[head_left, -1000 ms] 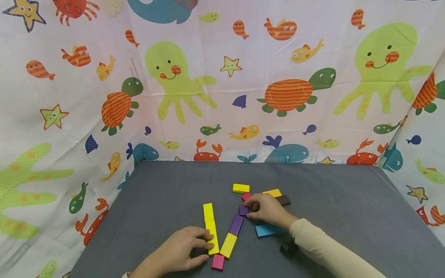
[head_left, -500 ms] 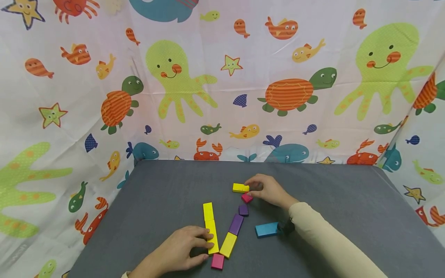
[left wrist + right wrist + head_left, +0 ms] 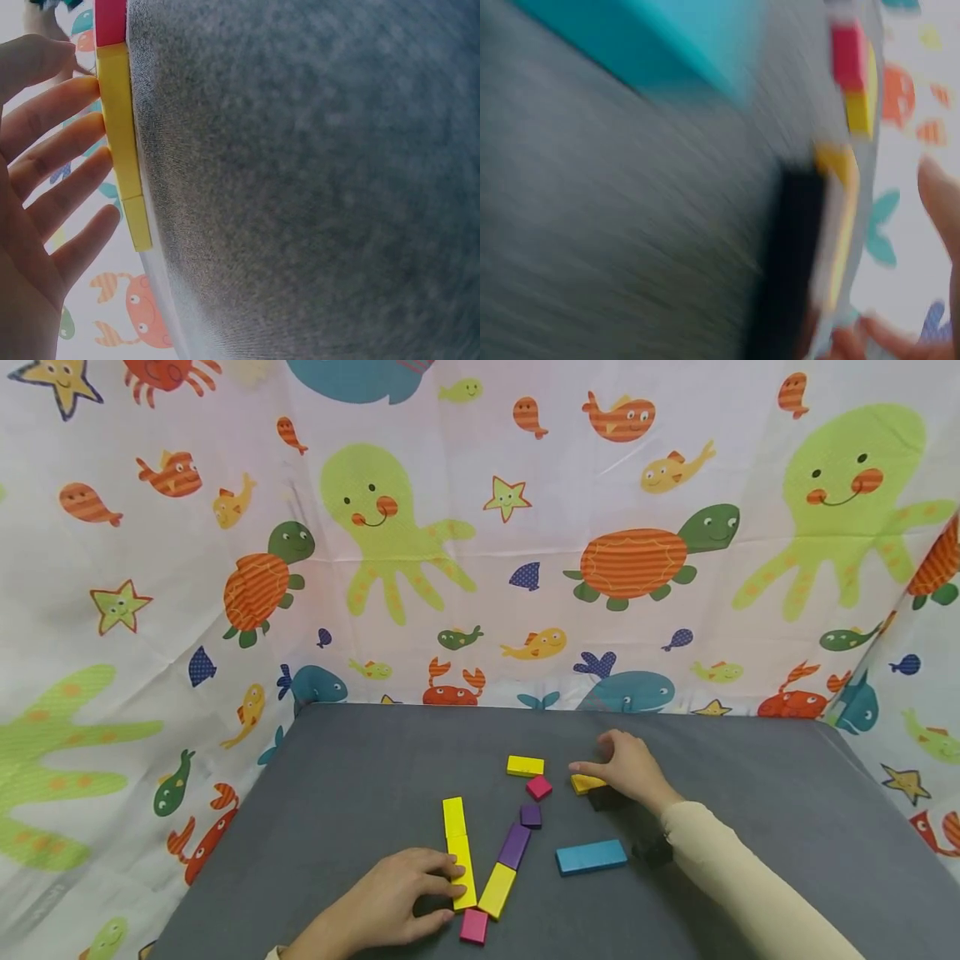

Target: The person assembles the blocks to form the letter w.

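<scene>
My left hand [image 3: 397, 893] touches the side of a long yellow block [image 3: 462, 881] with extended fingertips, its thumb near a pink block [image 3: 474, 927]. A shorter yellow block [image 3: 453, 816] continues that line. From the pink block a second line slants away: a yellow block [image 3: 497, 891], a purple block [image 3: 514, 846] and a small purple block [image 3: 531, 816]. Beyond are a small pink block [image 3: 538, 788] and a yellow block [image 3: 525, 766]. My right hand [image 3: 630, 768] hovers over an orange-yellow block [image 3: 585, 784] and a dark block [image 3: 603, 798], thumb and fingers apart, holding nothing.
A blue block [image 3: 591, 857] lies flat to the right of the slanted line, near my right wrist. The grey cloth-covered table [image 3: 375, 760] ends at the back against a curtain [image 3: 480, 560] printed with sea animals.
My right hand first moved from the small purple and pink blocks to the far yellow block, then right to above the orange-yellow and dark blocks. My left hand stays in place.
</scene>
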`<state>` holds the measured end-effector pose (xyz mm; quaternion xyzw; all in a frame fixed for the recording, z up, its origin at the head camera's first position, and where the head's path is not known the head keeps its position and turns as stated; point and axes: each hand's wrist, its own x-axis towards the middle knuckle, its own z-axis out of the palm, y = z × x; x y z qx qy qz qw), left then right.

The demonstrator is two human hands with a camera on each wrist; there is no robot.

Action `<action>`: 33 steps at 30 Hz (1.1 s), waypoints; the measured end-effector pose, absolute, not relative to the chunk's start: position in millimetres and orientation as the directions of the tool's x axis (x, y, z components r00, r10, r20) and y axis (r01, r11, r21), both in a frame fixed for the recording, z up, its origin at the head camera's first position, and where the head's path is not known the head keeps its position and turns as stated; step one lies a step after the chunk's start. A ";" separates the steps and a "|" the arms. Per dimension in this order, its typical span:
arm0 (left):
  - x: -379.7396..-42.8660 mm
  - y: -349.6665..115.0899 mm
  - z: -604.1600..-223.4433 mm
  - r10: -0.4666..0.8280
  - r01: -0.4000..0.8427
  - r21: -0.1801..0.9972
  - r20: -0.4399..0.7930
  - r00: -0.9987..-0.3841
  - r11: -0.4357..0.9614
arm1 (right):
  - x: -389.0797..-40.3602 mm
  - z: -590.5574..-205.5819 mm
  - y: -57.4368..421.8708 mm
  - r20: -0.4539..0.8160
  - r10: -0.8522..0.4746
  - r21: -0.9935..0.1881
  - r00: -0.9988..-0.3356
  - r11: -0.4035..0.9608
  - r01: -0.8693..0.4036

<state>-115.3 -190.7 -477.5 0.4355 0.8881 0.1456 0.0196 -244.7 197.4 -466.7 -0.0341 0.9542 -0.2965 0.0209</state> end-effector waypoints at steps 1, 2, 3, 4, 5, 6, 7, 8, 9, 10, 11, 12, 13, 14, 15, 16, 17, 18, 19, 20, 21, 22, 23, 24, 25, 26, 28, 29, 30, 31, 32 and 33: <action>-115.3 -190.2 -477.3 0.780 0.768 0.276 0.090 -0.620 0.578 | -237.0 -467.8 198.3 -0.026 -0.040 -0.551 -0.999 0.834 -0.019; -115.4 -189.7 -477.3 0.780 0.767 0.276 0.088 -0.620 0.579 | -229.5 -469.3 198.4 -0.035 -0.006 -0.541 -0.999 0.841 0.014; -115.5 -189.4 -477.3 0.780 0.768 0.276 0.088 -0.619 0.578 | -222.5 -471.5 198.1 -0.042 0.024 -0.533 -0.999 0.845 0.043; -115.7 -189.0 -477.4 0.780 0.768 0.275 0.087 -0.619 0.579 | -216.1 -473.8 197.4 -0.043 0.048 -0.530 -0.998 0.846 0.064; -115.9 -188.6 -477.6 0.780 0.767 0.277 0.084 -0.620 0.579 | -210.5 -476.4 196.5 -0.041 0.068 -0.526 -0.997 0.847 0.080; -115.8 -189.1 -477.2 0.778 0.764 0.278 0.081 -0.623 0.582 | -206.4 -478.7 194.2 -0.035 0.085 -0.525 -0.996 0.846 0.091; -115.9 -189.4 -476.9 0.778 0.763 0.278 0.077 -0.623 0.584 | -203.2 -481.4 192.1 -0.025 0.102 -0.524 -0.995 0.846 0.099; -116.1 -189.6 -476.6 0.779 0.763 0.278 0.075 -0.623 0.584 | -200.7 -483.8 189.8 -0.013 0.119 -0.521 -0.993 0.847 0.108; -116.4 -189.7 -476.5 0.780 0.763 0.278 0.073 -0.622 0.583 | -198.8 -486.2 187.6 0.001 0.131 -0.519 -0.991 0.847 0.111; -116.4 -189.8 -476.4 0.780 0.763 0.279 0.070 -0.622 0.583 | -197.3 -488.4 185.4 0.014 0.141 -0.518 -0.990 0.848 0.114; -116.3 -189.8 -476.6 0.780 0.763 0.281 0.069 -0.622 0.583 | -196.4 -490.5 183.3 0.028 0.150 -0.516 -0.988 0.849 0.114; -116.3 -189.9 -476.9 0.780 0.763 0.281 0.068 -0.621 0.583 | -195.5 -492.1 181.2 0.041 0.157 -0.515 -0.987 0.849 0.113; -116.3 -189.9 -477.1 0.781 0.763 0.281 0.070 -0.621 0.582 | -194.8 -493.4 179.4 0.053 0.163 -0.514 -0.985 0.851 0.113; -116.3 -189.9 -477.5 0.781 0.764 0.280 0.072 -0.620 0.581 | -194.3 -494.4 177.8 0.064 0.170 -0.512 -0.983 0.851 0.114; -116.3 -189.8 -477.8 0.781 0.765 0.280 0.073 -0.620 0.580 | -193.9 -495.3 176.5 0.073 0.175 -0.511 -0.982 0.852 0.114; -116.1 -189.9 -478.1 0.781 0.764 0.281 0.073 -0.620 0.581 | -193.7 -495.6 175.5 0.078 0.183 -0.512 -0.980 0.851 0.118; -116.1 -189.8 -478.2 0.781 0.764 0.280 0.071 -0.620 0.581 | -193.6 -495.9 174.8 0.084 0.191 -0.512 -0.978 0.850 0.122; -116.1 -189.8 -478.2 0.781 0.764 0.280 0.071 -0.620 0.581 | -193.6 -495.8 174.1 0.086 0.197 -0.513 -0.977 0.849 0.127; -116.1 -189.9 -478.1 0.781 0.764 0.279 0.070 -0.620 0.581 | -193.8 -495.7 173.6 0.087 0.203 -0.512 -0.975 0.849 0.131; -116.1 -189.9 -477.8 0.781 0.764 0.279 0.069 -0.620 0.582 | -194.1 -495.4 173.2 0.089 0.206 -0.511 -0.975 0.849 0.132; -116.0 -189.9 -477.7 0.781 0.763 0.280 0.067 -0.621 0.583 | -194.3 -495.3 172.9 0.090 0.207 -0.510 -0.974 0.850 0.134; -115.8 -189.9 -477.5 0.781 0.762 0.281 0.064 -0.622 0.584 | -194.5 -495.4 172.8 0.090 0.209 -0.509 -0.974 0.850 0.135; -115.9 -189.8 -477.2 0.781 0.761 0.281 0.061 -0.622 0.585 | -194.6 -495.5 172.6 0.092 0.210 -0.509 -0.973 0.850 0.136; -115.9 -189.8 -477.0 0.780 0.761 0.281 0.060 -0.622 0.585 | -195.1 -495.8 172.4 0.094 0.213 -0.505 -0.973 0.852 0.137; -115.9 -189.7 -476.8 0.781 0.761 0.280 0.057 -0.622 0.586 | -195.5 -496.1 172.3 0.097 0.215 -0.501 -0.972 0.854 0.138; -116.0 -189.6 -476.6 0.781 0.760 0.279 0.056 -0.623 0.587 | -195.9 -496.5 172.2 0.099 0.216 -0.496 -0.971 0.857 0.140; -116.0 -189.3 -476.1 0.780 0.759 0.277 0.052 -0.624 0.589 | -196.9 -497.4 172.2 0.103 0.219 -0.486 -0.970 0.862 0.143; -115.9 -189.3 -476.0 0.779 0.759 0.275 0.052 -0.625 0.590 | -197.4 -497.8 172.2 0.106 0.220 -0.480 -0.970 0.865 0.144; -115.8 -189.2 -475.9 0.779 0.759 0.274 0.053 -0.625 0.590 | -197.8 -498.3 172.2 0.108 0.220 -0.476 -0.970 0.868 0.143; -115.6 -189.1 -475.7 0.779 0.760 0.272 0.054 -0.625 0.591 | -197.7 -498.2 172.0 0.109 0.219 -0.475 -0.970 0.869 0.142; -115.4 -188.9 -475.6 0.778 0.759 0.271 0.055 -0.626 0.592 | -197.8 -498.2 172.0 0.109 0.217 -0.474 -0.970 0.869 0.141; -115.0 -188.8 -475.6 0.777 0.758 0.271 0.055 -0.627 0.593 | -197.8 -498.4 172.0 0.110 0.216 -0.475 -0.970 0.869 0.140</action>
